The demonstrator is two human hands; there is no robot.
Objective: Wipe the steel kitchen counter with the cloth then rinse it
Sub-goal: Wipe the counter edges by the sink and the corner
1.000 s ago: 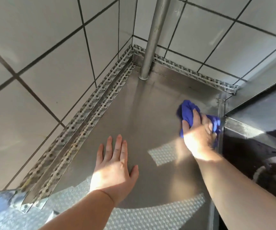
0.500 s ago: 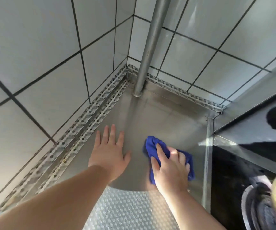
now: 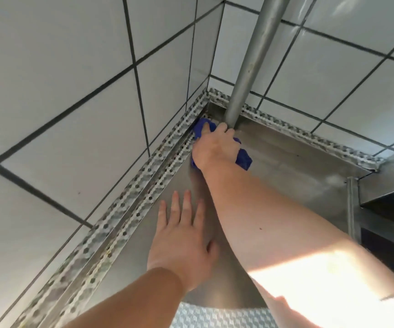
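The right hand (image 3: 215,147) has swept the gripped cloth (image 3: 243,158) to the worktop's (image 3: 298,162) eleven-o'clock corner; left hand (image 3: 181,235) rests flat, open. Wiping continues.

The cloth (image 3: 243,157) is deep blue and bunched, pressed flat on the steel counter (image 3: 286,166) in its far corner, beside the base of an upright metal pole (image 3: 250,67). Most of it is covered; its full shape is hard to tell.
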